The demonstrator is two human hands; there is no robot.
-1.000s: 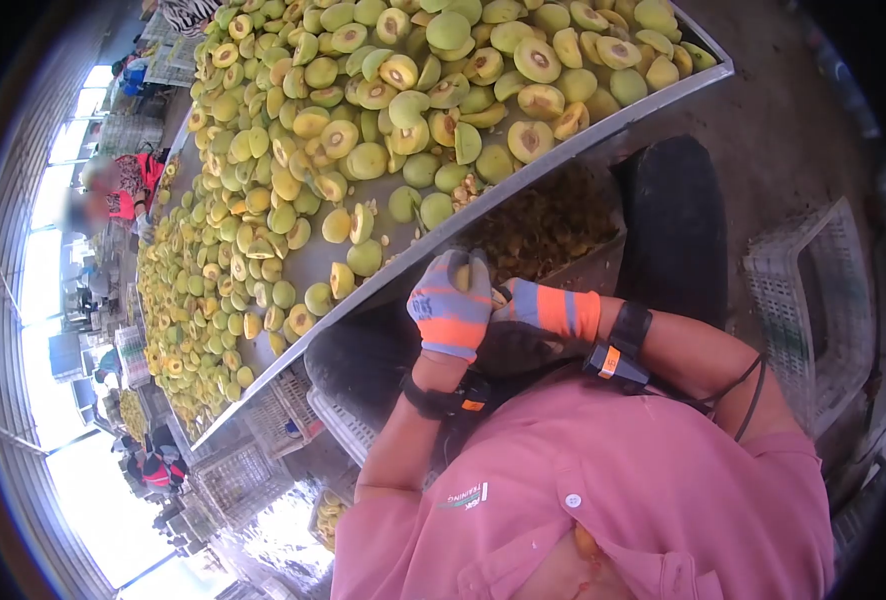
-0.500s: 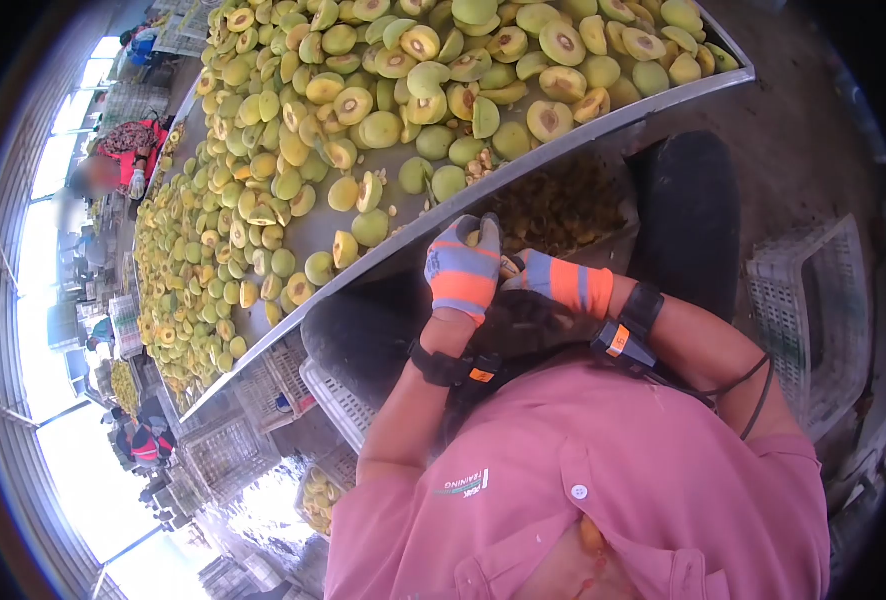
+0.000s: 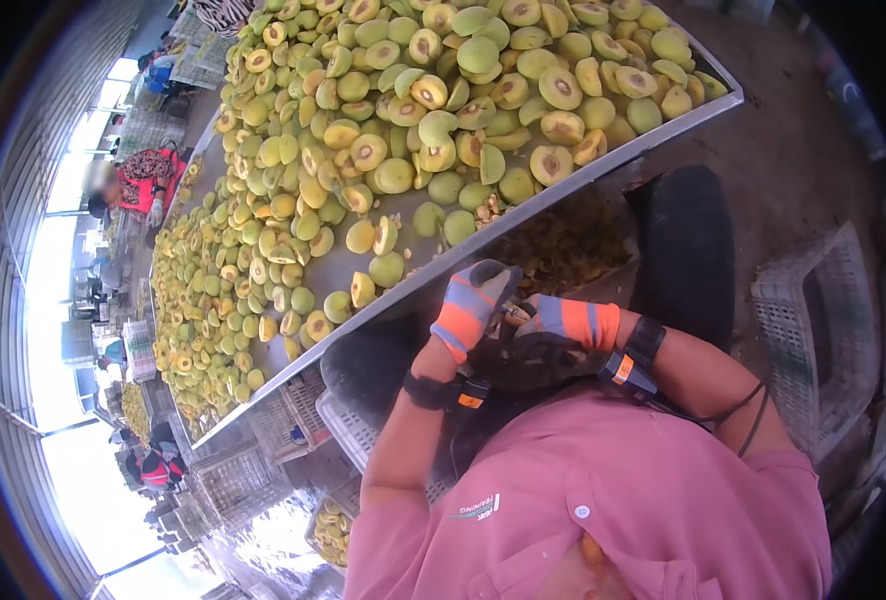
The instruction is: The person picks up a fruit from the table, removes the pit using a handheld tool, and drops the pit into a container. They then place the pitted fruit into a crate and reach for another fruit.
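Observation:
My left hand (image 3: pixel 476 300), in a grey and orange glove, is curled closed just beyond the near edge of the metal table; what lies in its fingers is hidden. Close beside it, my right hand (image 3: pixel 563 322), gloved alike, is closed around a small, pale, narrow object (image 3: pixel 515 316) that points towards the left hand. Its kind is too small to tell. Halved green-yellow stone fruit (image 3: pixel 394 176), several with brown pits showing, cover much of the sloping table (image 3: pixel 338 245) in front of both hands.
The table's raised metal rim (image 3: pixel 603 170) runs diagonally past my hands. Below it lies a dark heap of scraps (image 3: pixel 573 245). White plastic crates stand right (image 3: pixel 813 330) and left (image 3: pixel 348 430). A person in red (image 3: pixel 148 180) sits at the table's far left side.
My left hand has tilted and turned; the yellowish piece that showed in its fingers is out of sight. The narrow object in my right hand shows more clearly. The whole view has shifted slightly.

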